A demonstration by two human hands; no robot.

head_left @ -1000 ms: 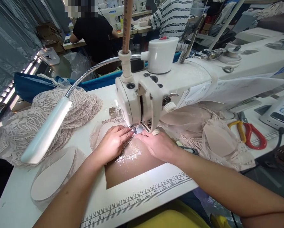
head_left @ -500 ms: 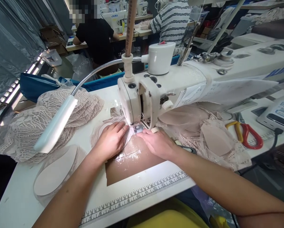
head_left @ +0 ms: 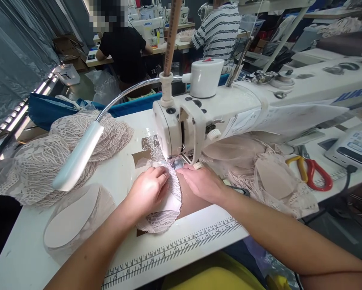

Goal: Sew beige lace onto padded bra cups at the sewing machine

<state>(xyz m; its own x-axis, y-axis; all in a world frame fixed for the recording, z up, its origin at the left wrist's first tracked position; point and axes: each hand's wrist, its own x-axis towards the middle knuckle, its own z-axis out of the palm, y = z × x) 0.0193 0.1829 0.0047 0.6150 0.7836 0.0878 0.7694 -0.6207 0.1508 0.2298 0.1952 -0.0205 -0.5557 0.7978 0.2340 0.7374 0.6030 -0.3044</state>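
A white sewing machine (head_left: 229,104) stands on the white table (head_left: 23,257). In front of its presser foot (head_left: 178,163) lies a beige lace cup piece (head_left: 165,209) with a pale pad on it. My left hand (head_left: 147,191) presses flat on that piece, fingers together, pointing at the needle. To the right of the foot my right hand (head_left: 203,182) rests with its fingertips on the fabric edge and a thimble-like ring on one finger. Both hands hold the piece down against the table.
A gooseneck lamp (head_left: 78,155) hangs over the left side. Lace pieces are piled at the left (head_left: 48,161) and right (head_left: 274,181). An oval pad (head_left: 72,215) lies front left, red and yellow scissors (head_left: 312,173) at right. Two people sit at machines behind.
The lace cup piece has swung round toward me and now covers the brown patch in front of the needle. My left hand has moved back with it; my right hand has hardly moved.
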